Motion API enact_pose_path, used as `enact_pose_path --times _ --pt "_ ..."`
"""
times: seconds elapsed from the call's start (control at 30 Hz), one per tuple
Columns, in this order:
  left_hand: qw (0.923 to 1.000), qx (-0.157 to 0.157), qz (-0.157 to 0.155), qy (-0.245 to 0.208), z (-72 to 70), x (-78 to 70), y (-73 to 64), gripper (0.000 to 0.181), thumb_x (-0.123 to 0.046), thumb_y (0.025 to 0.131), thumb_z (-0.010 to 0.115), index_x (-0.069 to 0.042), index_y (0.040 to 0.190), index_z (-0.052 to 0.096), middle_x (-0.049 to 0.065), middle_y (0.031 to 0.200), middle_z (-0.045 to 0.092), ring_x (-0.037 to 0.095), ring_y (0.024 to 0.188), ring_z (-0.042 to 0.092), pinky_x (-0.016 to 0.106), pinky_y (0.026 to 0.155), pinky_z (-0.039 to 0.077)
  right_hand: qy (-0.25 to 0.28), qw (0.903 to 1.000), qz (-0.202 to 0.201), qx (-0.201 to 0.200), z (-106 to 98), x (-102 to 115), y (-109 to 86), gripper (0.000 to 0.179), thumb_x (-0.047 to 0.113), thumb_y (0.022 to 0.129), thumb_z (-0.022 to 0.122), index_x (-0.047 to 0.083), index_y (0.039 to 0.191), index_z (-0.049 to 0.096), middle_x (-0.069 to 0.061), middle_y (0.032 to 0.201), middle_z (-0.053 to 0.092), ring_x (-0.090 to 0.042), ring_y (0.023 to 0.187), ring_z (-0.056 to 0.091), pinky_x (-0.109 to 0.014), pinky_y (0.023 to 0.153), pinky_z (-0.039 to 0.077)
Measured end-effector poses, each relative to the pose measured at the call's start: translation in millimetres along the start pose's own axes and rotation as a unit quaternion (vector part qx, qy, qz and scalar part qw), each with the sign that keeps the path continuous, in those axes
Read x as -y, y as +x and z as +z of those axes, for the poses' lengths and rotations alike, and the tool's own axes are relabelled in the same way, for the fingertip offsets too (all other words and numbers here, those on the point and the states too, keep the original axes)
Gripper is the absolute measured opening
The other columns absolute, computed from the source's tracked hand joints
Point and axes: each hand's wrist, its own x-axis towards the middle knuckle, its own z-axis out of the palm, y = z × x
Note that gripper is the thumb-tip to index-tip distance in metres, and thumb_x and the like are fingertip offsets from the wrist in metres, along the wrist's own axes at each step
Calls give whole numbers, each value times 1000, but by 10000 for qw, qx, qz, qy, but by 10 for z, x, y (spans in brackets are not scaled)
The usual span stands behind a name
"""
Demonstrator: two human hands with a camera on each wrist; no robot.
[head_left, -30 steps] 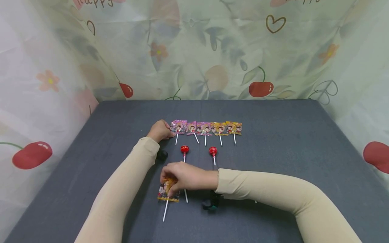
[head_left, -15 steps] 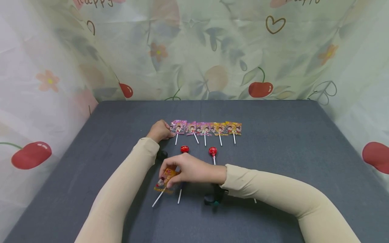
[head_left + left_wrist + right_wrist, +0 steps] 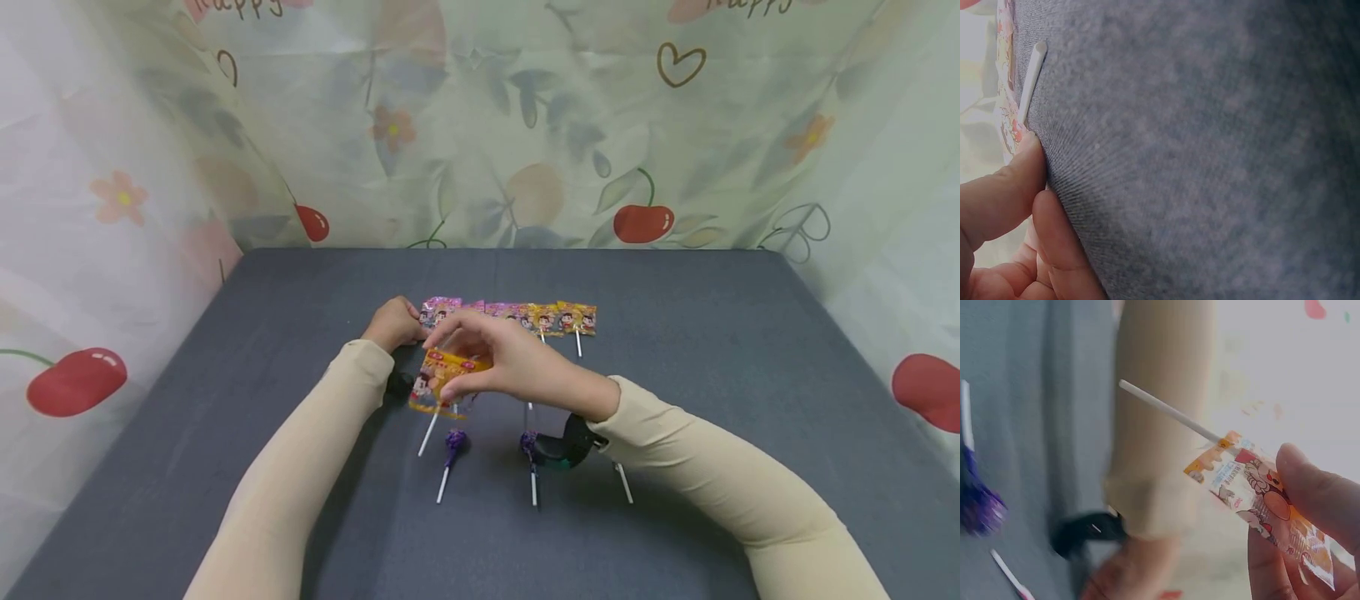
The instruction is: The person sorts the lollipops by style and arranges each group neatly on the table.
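My right hand holds a lollipop in a flat orange wrapper above the table, pinched between thumb and fingers. Its white stick points away from the hand in the right wrist view. At the left end of a row of wrapped lollipops, my left hand pinches the edge of a pink-wrapped lollipop. The left wrist view shows the thumb against that wrapper, with a white stick beyond. The right hand hides part of the row.
Further right in the row lie orange-wrapped lollipops. Two purple lollipops lie nearer on the dark table, with another white stick by the right sleeve. A printed cloth hangs behind the table.
My right hand has lifted the orange-wrapped lollipop and carried it forward, toward the row. It now covers the red lollipop heads, and the purple ones show. The left hand has stayed put.
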Motion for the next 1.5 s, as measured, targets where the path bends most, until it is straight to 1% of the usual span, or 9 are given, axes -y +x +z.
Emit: enact_pose_path --times 0.17,0.27,0.4,0.67,0.97,1.13,1.3,1.4,1.5 --pt "9998 31 -160 -132 6 -18 22 36 -12 78 81 -7 90 47 6 82 49 10 58 51 19 51 42 19 9989 0 -462 -294 74 -92 44 9 82 75 12 123 60 -6 101 71 -17 86 68 -32 69 54" --pt "9995 37 -284 -137 18 -28 37 36 -13 79 81 -8 90 47 6 83 48 10 59 50 20 51 41 -310 9953 99 -912 -477 102 -154 45 10 83 74 13 127 61 -6 98 71 -17 82 67 -29 67 53" --pt "9993 72 -361 -103 25 -33 47 35 -14 80 80 -9 91 47 6 85 49 12 62 50 21 53 42 -750 9847 332 -1536 -709 72 -236 43 15 84 74 16 126 63 -6 101 71 -15 83 66 -27 65 52" --pt "9993 116 -345 -64 1 -26 31 34 -15 80 80 -9 92 49 7 86 49 13 63 50 21 53 42 -432 9646 967 -2417 -1080 -139 -377 37 21 85 75 13 119 63 -2 106 71 -14 82 70 -28 72 56" --pt "9994 115 -309 -123 0 -32 23 33 -13 80 79 -8 91 48 7 86 49 12 62 50 20 52 42 -895 9463 2056 -2329 -1363 -477 -544 47 29 89 70 23 134 56 -4 124 62 -10 102 61 -37 90 49" --pt "9994 94 -306 -122 0 -46 3 33 -13 81 79 -9 91 48 7 86 49 12 62 50 21 53 43 -696 9415 2364 -2297 -1457 -673 -622 49 30 91 68 25 137 53 -8 125 62 -11 96 64 -37 90 47" --pt "9994 47 -324 -102 0 -55 -9 33 -13 81 79 -9 91 48 7 85 49 12 61 50 21 53 42 -577 9306 2687 -2417 -1535 -876 -700 49 32 91 67 17 136 53 -12 125 62 -7 94 65 -41 93 47" --pt "9995 46 -313 -73 6 -47 -4 33 -13 81 79 -9 91 47 6 85 49 11 61 50 20 52 41 -589 9222 2958 -2421 -1578 -1017 -739 52 33 90 68 11 134 52 -10 117 67 -4 90 65 -45 95 47" --pt "9995 52 -317 -41 12 -34 2 33 -14 82 78 -9 92 48 6 86 49 10 61 50 20 53 41 -560 9174 3162 -2351 -1625 -1183 -771 53 29 90 69 6 134 51 0 100 72 -4 85 65 -44 91 49"
